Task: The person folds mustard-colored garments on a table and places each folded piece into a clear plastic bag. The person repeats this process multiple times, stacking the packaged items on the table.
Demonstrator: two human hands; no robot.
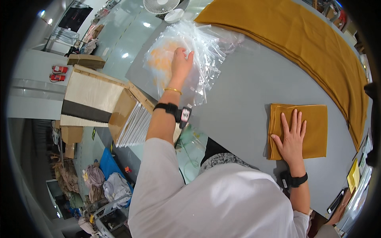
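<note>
Over a loose pile of clear plastic bags (206, 51) at the far left of the table is my left hand (181, 65). Its fingers are curled in and their tips are hidden, so whether a bag is pinched in them does not show. Orange print shows through the bags beside it. My right hand (293, 139) lies flat, fingers spread, on a folded mustard-brown cloth (315, 135). This cloth forms a neat square near the table's front right. Nothing is gripped in the right hand.
A long stack of mustard-brown fabric (285, 29) curves along the table's far and right side. The grey table (234, 87) lies between. An open carton of white sheets (133, 123) stands left of my arm. A phone (336, 201) rests at the right edge, and a white fan (160, 4) stands beyond.
</note>
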